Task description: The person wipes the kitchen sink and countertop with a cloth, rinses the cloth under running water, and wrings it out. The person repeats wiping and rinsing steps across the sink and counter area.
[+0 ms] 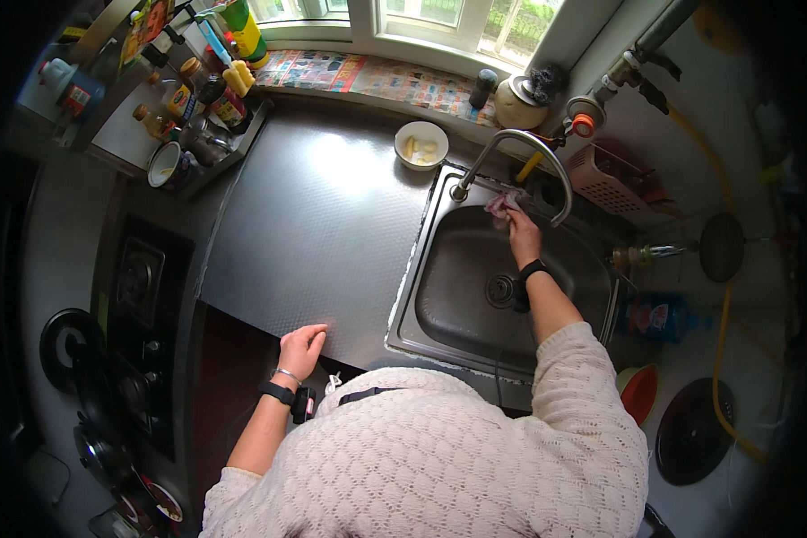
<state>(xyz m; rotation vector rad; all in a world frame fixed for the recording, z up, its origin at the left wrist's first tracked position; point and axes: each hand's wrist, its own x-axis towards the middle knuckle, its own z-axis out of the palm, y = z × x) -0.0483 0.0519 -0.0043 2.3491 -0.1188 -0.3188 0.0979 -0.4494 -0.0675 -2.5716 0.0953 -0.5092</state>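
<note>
My right hand (524, 237) reaches over the far side of the steel sink (462, 278), its fingers closed on a crumpled pinkish cloth (500, 208). The cloth lies against the sink's back rim, close to the base of the curved faucet (560, 170). My left hand (301, 350) is at the front edge of the metal countertop (305, 224). Its fingers are loosely bent and partly apart, with nothing visible in them. At the back of the counter, left of the faucet, a white bowl (420, 161) contains pale yellowish pieces.
Bottles and jars crowd a rack (242, 134) at the far left. A gas stove (139, 278) stands left of the counter. On the windowsill sits a lidded jar (518, 103). A pink basket (605, 184) and a blue bottle (659, 318) are right of the sink.
</note>
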